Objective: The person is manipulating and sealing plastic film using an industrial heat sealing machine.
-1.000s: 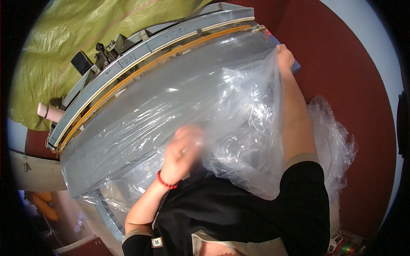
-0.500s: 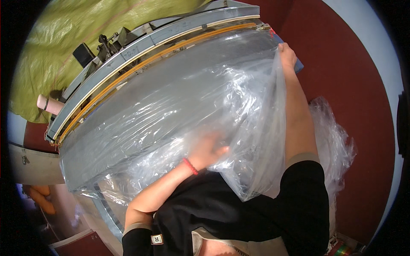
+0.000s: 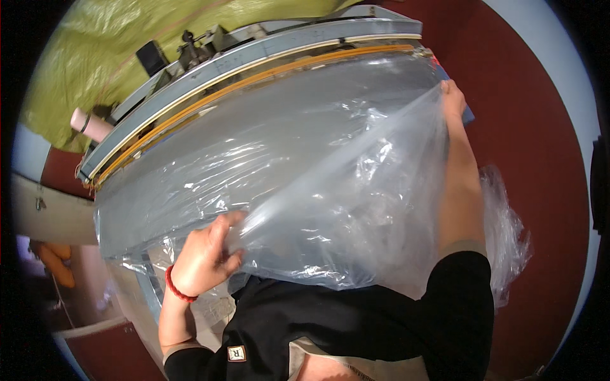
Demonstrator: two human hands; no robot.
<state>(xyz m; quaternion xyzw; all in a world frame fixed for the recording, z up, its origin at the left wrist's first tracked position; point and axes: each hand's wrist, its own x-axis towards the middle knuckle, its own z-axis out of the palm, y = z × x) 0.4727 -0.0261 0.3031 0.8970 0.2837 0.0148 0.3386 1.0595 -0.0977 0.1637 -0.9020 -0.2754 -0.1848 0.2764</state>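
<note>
A large clear plastic sheet (image 3: 298, 165) lies spread over a grey work table (image 3: 127, 209) and bunches up in front of me. My left hand (image 3: 206, 254), with a red cord bracelet on the wrist, pinches the near edge of the sheet at the lower left. My right hand (image 3: 452, 98) reaches far out and grips the sheet's far right corner, lifting it so that the plastic stretches taut between both hands.
A long grey bar with an orange strip (image 3: 254, 76) runs along the table's far edge, with machine parts behind it. A yellow-green cover (image 3: 76, 70) and a pink roll (image 3: 92, 124) lie at the far left. More crumpled plastic (image 3: 508, 235) hangs at my right over a dark red floor (image 3: 540, 159).
My left hand has moved from a blurred spot over the bunched plastic down to the sheet's near edge and closed on it. The sheet now stretches tighter toward my right hand.
</note>
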